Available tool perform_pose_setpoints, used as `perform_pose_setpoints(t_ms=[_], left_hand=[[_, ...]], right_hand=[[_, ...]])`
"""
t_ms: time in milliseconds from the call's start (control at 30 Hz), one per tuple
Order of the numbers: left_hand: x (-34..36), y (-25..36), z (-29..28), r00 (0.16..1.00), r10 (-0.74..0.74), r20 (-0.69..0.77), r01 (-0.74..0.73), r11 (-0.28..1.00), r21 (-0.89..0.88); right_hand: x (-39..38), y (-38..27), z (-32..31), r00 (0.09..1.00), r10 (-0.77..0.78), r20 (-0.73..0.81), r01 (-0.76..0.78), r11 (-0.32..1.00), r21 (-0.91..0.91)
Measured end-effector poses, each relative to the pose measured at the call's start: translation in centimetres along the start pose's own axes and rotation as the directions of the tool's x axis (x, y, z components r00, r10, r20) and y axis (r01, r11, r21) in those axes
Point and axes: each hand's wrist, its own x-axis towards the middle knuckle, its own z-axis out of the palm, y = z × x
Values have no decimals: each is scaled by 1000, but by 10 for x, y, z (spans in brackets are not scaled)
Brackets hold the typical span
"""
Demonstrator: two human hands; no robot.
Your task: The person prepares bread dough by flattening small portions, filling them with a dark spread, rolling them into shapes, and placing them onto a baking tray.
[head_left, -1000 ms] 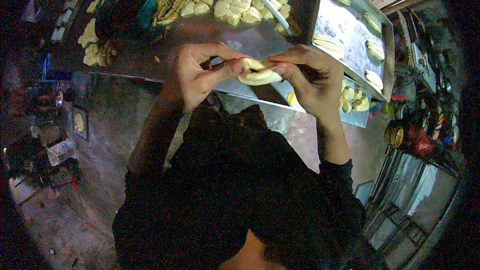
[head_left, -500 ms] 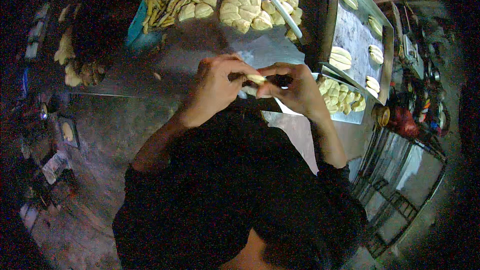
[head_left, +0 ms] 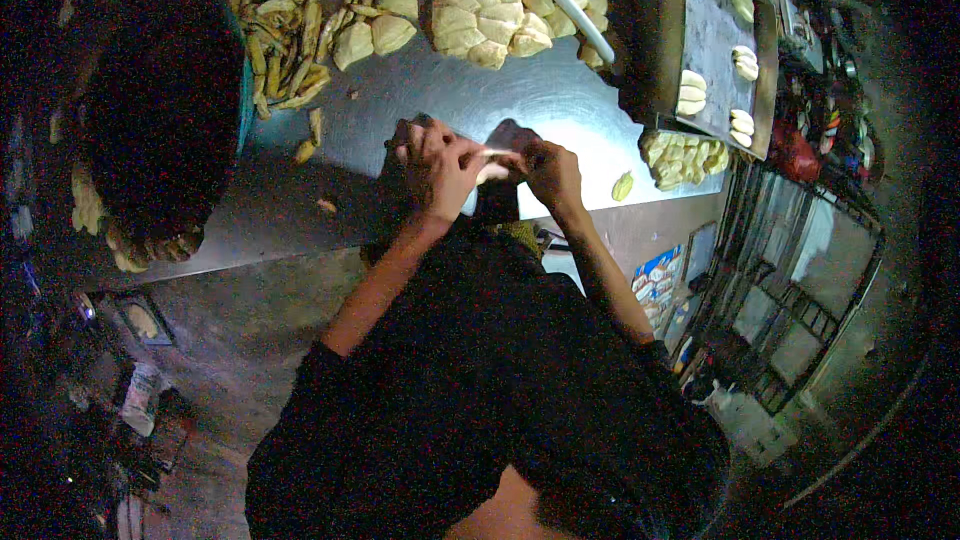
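Over the near edge of the metal table, both my hands meet around a small pale piece of dough. My left hand pinches its left side, with the other fingers bent. My right hand grips the opposite side with fingers curled in. The fingers and their shadow partly cover the dough, and its exact shape is blurred. To the right of my right hand, a small yellowish-green piece lies alone on the tabletop.
Dough lumps cover the table's back, with a pale rod across them. Yellow-brown strips are heaped at back left, beside a person's dark head. A metal tray of shaped dough stands right, above more dough lumps.
The view has shifted, with more of the tabletop and its bright patch of light showing. Both hands still hold the dough, lower and flatter, and my left fingers have spread somewhat.
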Motion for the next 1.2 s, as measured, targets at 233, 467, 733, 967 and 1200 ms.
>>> perform_pose_setpoints(t_ms=[233, 467, 733, 967, 1200], left_hand=[[16, 1, -12, 994, -110, 17, 111, 993, -47], [12, -1, -8, 997, -76, -26, 76, 997, 10], [-12, -22, 51, 936, -180, -301, 143, 980, -140], [-21, -49, 58, 856, -342, -389, 192, 907, -374], [-16, -24, 79, 816, -135, -562, 117, 991, -68]], right_hand=[[15, 37, 27, 977, -30, -210, 42, 998, 53], [35, 22, 27, 955, -144, -259, 96, 977, -190], [14, 67, 32, 955, 34, -295, -60, 995, -78], [126, 68, -37, 727, -404, -555, 450, 891, -60], [258, 123, -82, 790, -572, -221, 501, 810, -306]])
